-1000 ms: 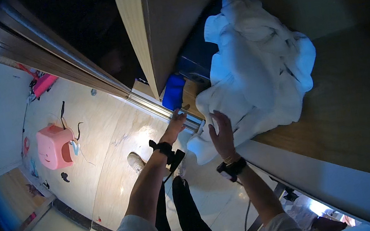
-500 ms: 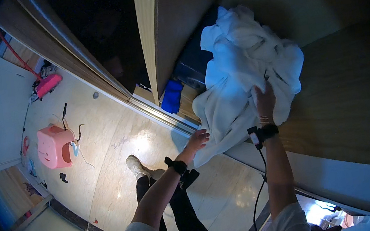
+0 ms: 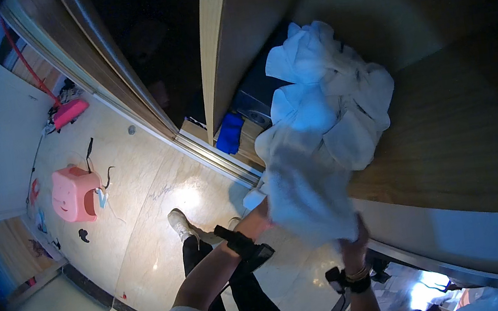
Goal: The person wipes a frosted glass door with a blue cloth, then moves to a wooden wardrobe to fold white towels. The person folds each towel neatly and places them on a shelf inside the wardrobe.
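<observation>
A white cloth (image 3: 308,195) lies bunched in a loose heap on the wooden shelf (image 3: 445,147) of an open cabinet, its near part hanging past the shelf's front edge. The right hand (image 3: 354,244) grasps the lower right corner of this hanging part. The left hand (image 3: 262,213) is at the cloth's left side, mostly hidden behind it, so its grip cannot be told. A blue item (image 3: 231,134) sits left of the heap, near the sliding-door track (image 3: 214,156). A pink stool (image 3: 75,194) stands on the floor (image 3: 143,215) farther left.
</observation>
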A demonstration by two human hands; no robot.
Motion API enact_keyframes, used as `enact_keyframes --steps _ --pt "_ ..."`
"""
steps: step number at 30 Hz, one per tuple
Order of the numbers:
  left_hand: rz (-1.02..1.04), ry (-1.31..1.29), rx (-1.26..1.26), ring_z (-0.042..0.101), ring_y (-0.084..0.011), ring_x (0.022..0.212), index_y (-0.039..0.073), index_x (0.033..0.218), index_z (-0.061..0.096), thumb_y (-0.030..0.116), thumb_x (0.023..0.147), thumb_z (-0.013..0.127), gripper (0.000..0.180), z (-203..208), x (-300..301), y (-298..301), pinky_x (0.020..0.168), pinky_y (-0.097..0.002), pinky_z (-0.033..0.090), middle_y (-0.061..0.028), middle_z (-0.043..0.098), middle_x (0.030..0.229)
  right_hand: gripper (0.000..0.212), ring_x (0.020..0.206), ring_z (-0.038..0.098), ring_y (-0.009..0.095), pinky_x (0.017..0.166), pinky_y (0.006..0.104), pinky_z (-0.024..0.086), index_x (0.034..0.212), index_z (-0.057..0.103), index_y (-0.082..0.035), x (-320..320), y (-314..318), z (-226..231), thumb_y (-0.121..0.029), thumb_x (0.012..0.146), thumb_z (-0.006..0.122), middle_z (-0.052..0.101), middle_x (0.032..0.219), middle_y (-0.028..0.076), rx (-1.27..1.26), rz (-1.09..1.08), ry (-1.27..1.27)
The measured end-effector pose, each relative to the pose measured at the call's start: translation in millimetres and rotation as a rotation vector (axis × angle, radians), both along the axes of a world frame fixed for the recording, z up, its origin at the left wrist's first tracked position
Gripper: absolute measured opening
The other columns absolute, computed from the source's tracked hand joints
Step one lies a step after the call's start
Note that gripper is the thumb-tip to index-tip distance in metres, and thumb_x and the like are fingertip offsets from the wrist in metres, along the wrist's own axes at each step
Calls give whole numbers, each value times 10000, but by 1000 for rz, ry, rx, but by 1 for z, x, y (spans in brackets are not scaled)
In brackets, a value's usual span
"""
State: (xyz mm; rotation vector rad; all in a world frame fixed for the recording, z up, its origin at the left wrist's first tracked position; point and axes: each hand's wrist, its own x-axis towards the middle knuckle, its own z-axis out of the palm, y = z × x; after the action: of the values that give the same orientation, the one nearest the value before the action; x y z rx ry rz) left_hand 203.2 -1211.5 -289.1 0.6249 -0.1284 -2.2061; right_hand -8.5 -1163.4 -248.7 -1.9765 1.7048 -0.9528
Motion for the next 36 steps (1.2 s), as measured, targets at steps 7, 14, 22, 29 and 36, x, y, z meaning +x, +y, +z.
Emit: enact_keyframes --steps 7,14,22,29,36 --pt "169 105 106 371 -237 1208 79 1356 234 548 868 351 687 -7 35 58 988 -382 337 -106 372 1327 397 815 564 298 683 375 462 1006 553 -39 7 60 12 -142 657 711 556 910 138 476 505 34" --pt "323 10 128 447 -243 1140 38 1332 288 500 873 411 663 30 67 138 961 -341 374 -131 426 1282 592 1031 475 317 850 418 381 1226 406 -43 31 73 41 -281 746 658 477 1146 162 378 817 176" --pt "276 -407 -35 482 -207 1088 -20 1303 306 268 813 605 642 114 77 216 924 -292 389 -120 472 1220 605 1209 337 225 1021 366 243 1345 201 -14 88 84 39 -383 909 401 330 1331 118 920 605 -852" --pt "283 -700 -146 457 -195 1102 -9 1309 290 176 783 618 647 165 103 285 946 -289 351 -116 460 1228 424 1014 502 173 825 316 421 1184 473 24 140 102 107 -241 861 541 534 1122 97 865 592 -943" --pt "576 -1253 -322 429 -204 1113 43 1286 298 198 855 543 519 195 121 331 926 -339 370 -125 438 1203 420 939 534 218 820 312 416 1112 463 13 175 155 186 -113 757 647 552 990 106 375 800 -595"
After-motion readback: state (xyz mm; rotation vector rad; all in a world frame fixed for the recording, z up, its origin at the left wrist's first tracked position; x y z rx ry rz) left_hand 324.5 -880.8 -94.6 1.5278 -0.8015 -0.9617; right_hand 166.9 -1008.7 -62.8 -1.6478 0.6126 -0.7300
